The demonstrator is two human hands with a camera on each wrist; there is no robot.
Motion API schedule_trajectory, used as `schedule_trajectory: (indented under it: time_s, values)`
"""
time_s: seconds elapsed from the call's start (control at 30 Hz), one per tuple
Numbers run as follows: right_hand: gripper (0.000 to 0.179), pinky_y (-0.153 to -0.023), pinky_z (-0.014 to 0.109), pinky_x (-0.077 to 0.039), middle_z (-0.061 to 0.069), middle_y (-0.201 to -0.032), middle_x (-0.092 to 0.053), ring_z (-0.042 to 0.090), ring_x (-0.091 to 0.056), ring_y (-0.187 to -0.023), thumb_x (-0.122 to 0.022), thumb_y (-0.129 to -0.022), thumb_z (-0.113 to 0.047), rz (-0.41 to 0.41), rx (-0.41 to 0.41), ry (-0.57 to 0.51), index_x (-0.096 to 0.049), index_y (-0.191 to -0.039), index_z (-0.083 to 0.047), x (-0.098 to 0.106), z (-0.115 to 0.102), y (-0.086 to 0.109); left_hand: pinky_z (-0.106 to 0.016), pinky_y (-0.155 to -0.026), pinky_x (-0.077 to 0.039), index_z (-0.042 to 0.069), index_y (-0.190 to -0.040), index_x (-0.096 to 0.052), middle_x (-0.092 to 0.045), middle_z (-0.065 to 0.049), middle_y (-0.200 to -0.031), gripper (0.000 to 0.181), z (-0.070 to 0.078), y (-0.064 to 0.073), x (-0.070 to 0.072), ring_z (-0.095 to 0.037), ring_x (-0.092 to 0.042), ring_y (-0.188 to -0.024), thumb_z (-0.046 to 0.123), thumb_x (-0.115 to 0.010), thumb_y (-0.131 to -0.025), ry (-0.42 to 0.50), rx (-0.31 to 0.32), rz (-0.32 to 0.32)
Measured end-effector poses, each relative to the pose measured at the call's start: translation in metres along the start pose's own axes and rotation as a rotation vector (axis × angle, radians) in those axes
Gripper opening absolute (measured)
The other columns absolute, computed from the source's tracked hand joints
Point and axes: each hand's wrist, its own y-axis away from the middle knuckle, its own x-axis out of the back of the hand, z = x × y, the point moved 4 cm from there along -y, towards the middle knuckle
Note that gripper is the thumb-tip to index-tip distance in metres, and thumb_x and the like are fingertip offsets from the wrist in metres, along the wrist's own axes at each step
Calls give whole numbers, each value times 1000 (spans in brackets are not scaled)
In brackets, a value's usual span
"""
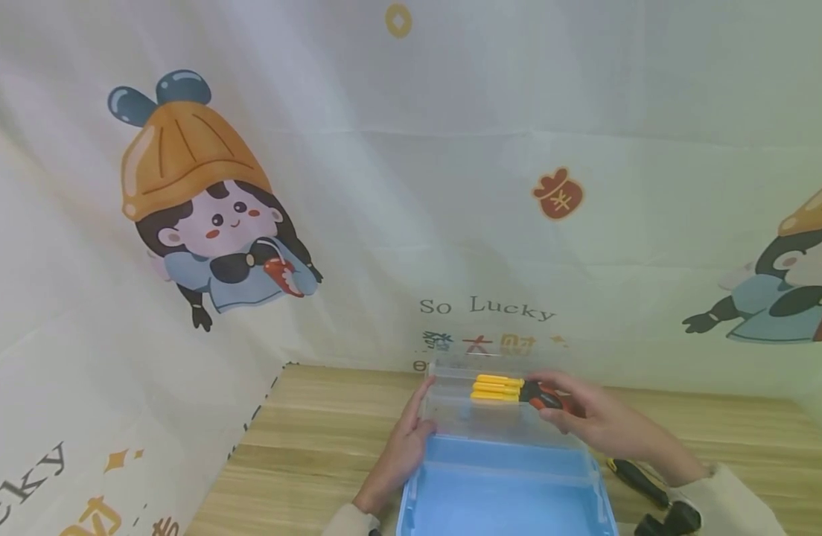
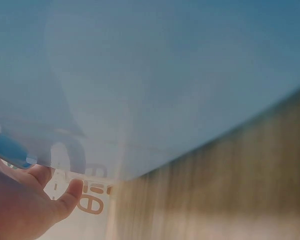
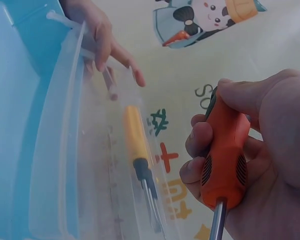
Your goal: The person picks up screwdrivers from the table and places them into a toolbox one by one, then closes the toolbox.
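Observation:
A blue toolbox (image 1: 508, 487) stands with its clear plastic lid (image 1: 451, 413) raised at the back. Several yellow-handled screwdrivers (image 1: 496, 388) lie side by side in the lid's slot; the right wrist view shows one yellow handle (image 3: 136, 132) and metal shafts through the plastic. My right hand (image 1: 601, 417) grips an orange-and-black screwdriver (image 3: 224, 155) by its handle, the metal shaft pointing down in the right wrist view. In the head view that handle overlaps the yellow ones' dark ends. My left hand (image 1: 404, 450) holds the lid's left edge, thumb and fingers about it.
A black-and-yellow screwdriver (image 1: 637, 482) lies on the wooden table (image 1: 344, 424) right of the box, below my right forearm. A printed cloth (image 1: 384, 208) hangs behind the table and on its left.

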Motion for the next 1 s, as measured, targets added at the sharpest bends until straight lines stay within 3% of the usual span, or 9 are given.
schedule_trajectory:
  time_s: [0.27, 0.5, 0.87, 1.0]
  values:
    - [45, -68, 31, -58, 27, -135, -49, 15, -61, -94, -55, -101, -14, -36, 39, -30, -43, -143, -3, -14, 0, -7, -61, -120, -13, 40, -155, -25, -15, 0, -166, 67, -1, -1, 1, -31, -16, -151, 6, -42, -100, -1, -11, -1]
    - [46, -70, 30, -57, 21, -127, -55, 15, -61, -91, -56, -101, -18, -67, -8, -7, -45, -142, -3, -21, -4, -8, -61, -120, -12, 35, -157, -24, -14, -1, -166, 67, 0, -1, 1, -30, -15, -151, 6, -43, -99, -14, -18, 1]
    - [41, -81, 28, -56, 8, -119, -61, 12, -62, -97, -57, -101, -21, -109, 3, 4, -49, -140, -15, -39, -11, -12, -60, -118, -23, 38, -156, -23, -17, -3, -166, 67, -2, -1, 0, -34, -27, -147, 7, -41, -100, 2, -1, -7]
    - [44, -84, 27, -55, 2, -119, -63, 11, -61, -99, -57, -101, -25, -113, 19, 40, -49, -143, -17, -45, -14, -13, -59, -118, -21, 36, -157, -22, -16, -2, -166, 66, -2, -1, 0, -33, -24, -149, 7, -40, -100, -3, 0, -5]
